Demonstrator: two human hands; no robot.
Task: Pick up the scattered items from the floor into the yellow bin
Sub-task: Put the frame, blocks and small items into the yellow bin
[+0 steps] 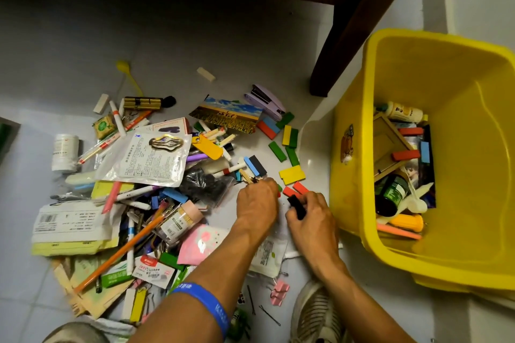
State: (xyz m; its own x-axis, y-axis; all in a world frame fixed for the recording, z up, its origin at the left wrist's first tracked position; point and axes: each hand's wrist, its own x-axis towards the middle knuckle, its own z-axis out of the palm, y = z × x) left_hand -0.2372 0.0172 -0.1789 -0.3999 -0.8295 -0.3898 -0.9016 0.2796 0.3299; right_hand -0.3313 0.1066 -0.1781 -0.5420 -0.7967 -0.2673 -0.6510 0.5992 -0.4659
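A yellow bin (pixel 457 69) stands on the floor at the right, holding blocks, bottles and pens. A big heap of scattered items (pixel 145 181) covers the floor on the left: pens, packets, cards and coloured wooden blocks. My left hand (pixel 257 199), with a blue wristband on its forearm, reaches down among small blocks and pinches something small near a wooden clothespin (pixel 248 177); what it holds is hidden. My right hand (pixel 308 217) grips a black block (pixel 296 205) just left of the bin. Red blocks (pixel 296 189) lie between the two hands.
A dark wooden table leg (pixel 345 44) slants down to the floor just left of the bin. Green and yellow blocks (pixel 289 153), a purple stapler (pixel 267 100) and a postcard (pixel 227 117) lie beyond the hands. My shoe (pixel 315 312) and pink binder clips (pixel 279 291) are near the bottom.
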